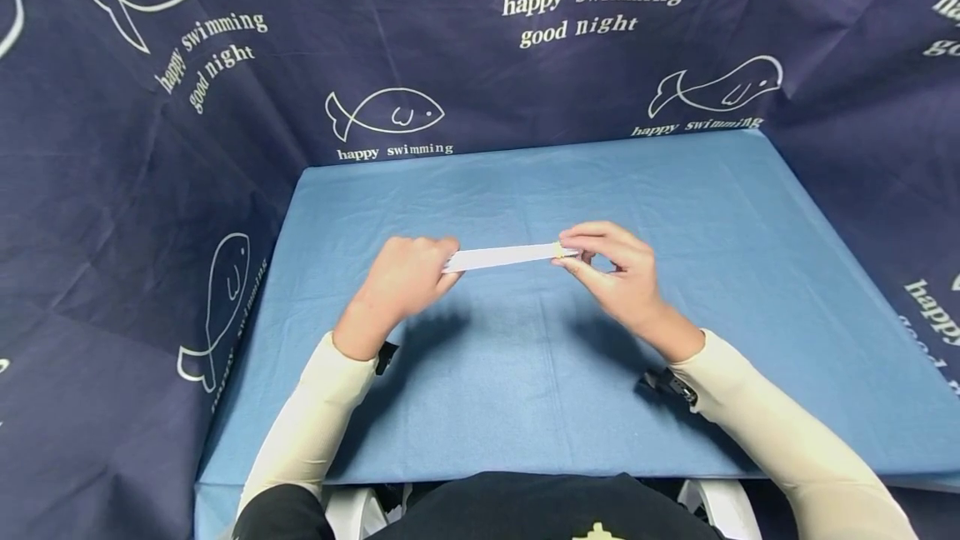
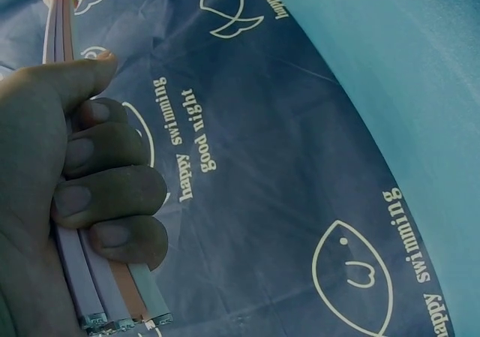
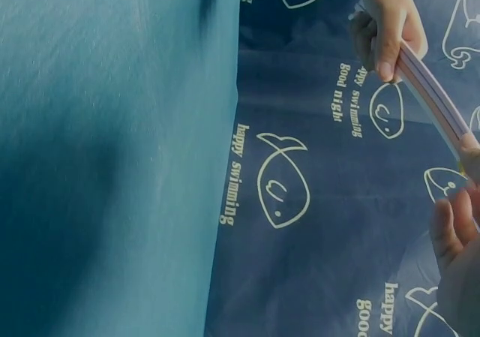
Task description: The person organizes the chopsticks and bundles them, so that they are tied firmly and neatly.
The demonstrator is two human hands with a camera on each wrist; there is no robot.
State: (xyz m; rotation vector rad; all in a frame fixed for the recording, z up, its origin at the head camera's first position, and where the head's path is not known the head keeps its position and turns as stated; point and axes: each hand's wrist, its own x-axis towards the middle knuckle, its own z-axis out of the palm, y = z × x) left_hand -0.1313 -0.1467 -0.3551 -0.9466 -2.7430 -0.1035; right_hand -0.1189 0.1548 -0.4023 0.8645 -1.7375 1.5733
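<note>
A bundle of long, thin flat strips (image 1: 502,257) is held up level above the blue-covered table. Seen from the left wrist, the strips are pale lilac, brownish orange and pale green, with small patterned ends (image 2: 124,324). My left hand (image 1: 408,275) grips the bundle near one end, its fingers curled round the strips. At the other end, a thin yellow band (image 1: 558,250) goes round them. There my right hand (image 1: 618,269) pinches the bundle between thumb and fingertips, right at the band. In the right wrist view the right hand (image 3: 459,239) is partly cut off by the frame edge.
A blue cloth (image 1: 487,398) covers the table under both hands. Dark blue curtains (image 1: 480,57) with fish drawings and white lettering stand behind and at both sides. A white chair's arms (image 1: 723,511) show at the table's near edge.
</note>
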